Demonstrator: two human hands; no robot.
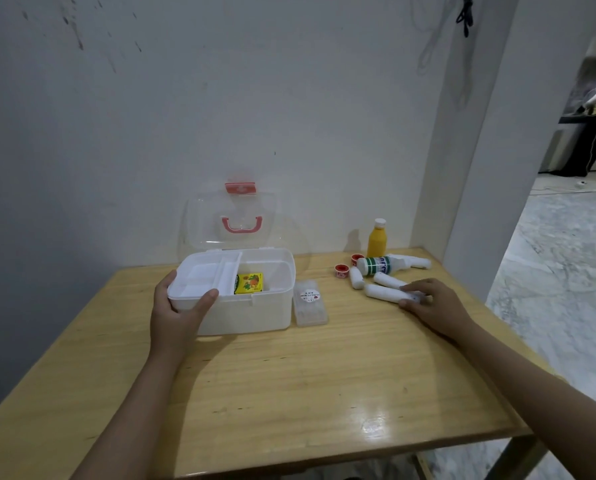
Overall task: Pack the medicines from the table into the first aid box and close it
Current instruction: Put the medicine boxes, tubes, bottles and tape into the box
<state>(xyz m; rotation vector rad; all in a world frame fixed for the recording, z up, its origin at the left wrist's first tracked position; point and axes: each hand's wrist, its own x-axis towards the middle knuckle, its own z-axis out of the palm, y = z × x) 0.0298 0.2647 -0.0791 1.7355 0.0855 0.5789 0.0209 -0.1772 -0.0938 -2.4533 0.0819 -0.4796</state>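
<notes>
At frame centre the first aid box (pixel 251 306) is standing open with its white tray (pixel 204 277) and one yellow carton (pixel 249 283) inside, the left hand (pixel 177 306) gripping its corner, while at right the right hand (pixel 431 301) is closing on one of four white rolls (pixel 381 292) beside two bottles and two red-capped tapes.

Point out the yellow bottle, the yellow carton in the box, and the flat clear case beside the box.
yellow bottle (pixel 376 242), head view, on its body
yellow carton (pixel 249 283), head view, top face
clear case (pixel 310 302), head view, lid
</notes>
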